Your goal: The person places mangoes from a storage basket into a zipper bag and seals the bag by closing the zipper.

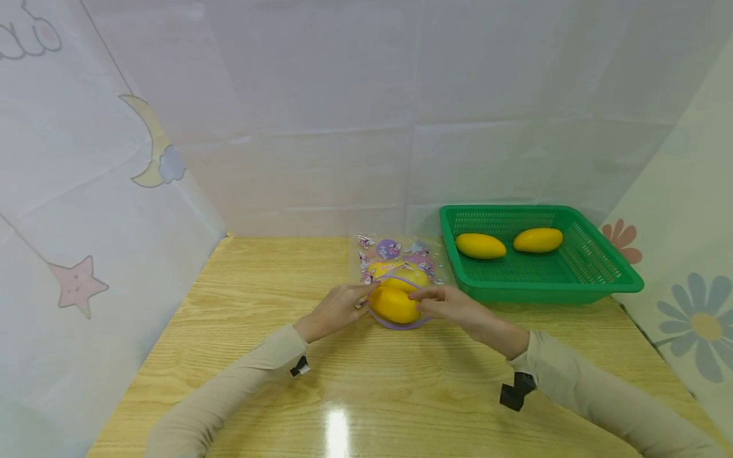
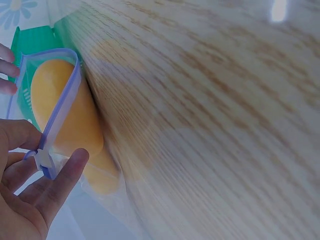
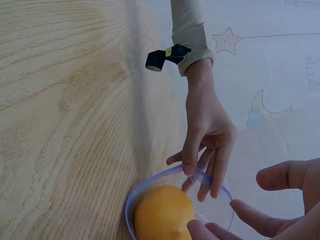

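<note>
A clear zip bag (image 1: 389, 249) printed with purple and pink cartoon figures lies on the table, its purple-edged mouth spread wide towards me. One yellow mango (image 1: 395, 306) sits in the mouth, and more yellow fruit shows deeper inside through the film. At the left side of the mouth my left hand (image 1: 338, 310) pinches the purple zip edge (image 2: 64, 100) near its white slider (image 2: 45, 159). My right hand (image 1: 455, 310) is at the right side of the mouth, fingers loosely bent and parted, with fingertips close by the mango (image 3: 162, 212).
A green plastic basket (image 1: 538, 294) stands at the back right, just beside the bag. Two yellow mangoes, a left one (image 1: 480, 246) and a right one (image 1: 538, 240), lie in it. Behind the wooden table (image 1: 258, 280) hangs a pale sheet (image 1: 309, 172).
</note>
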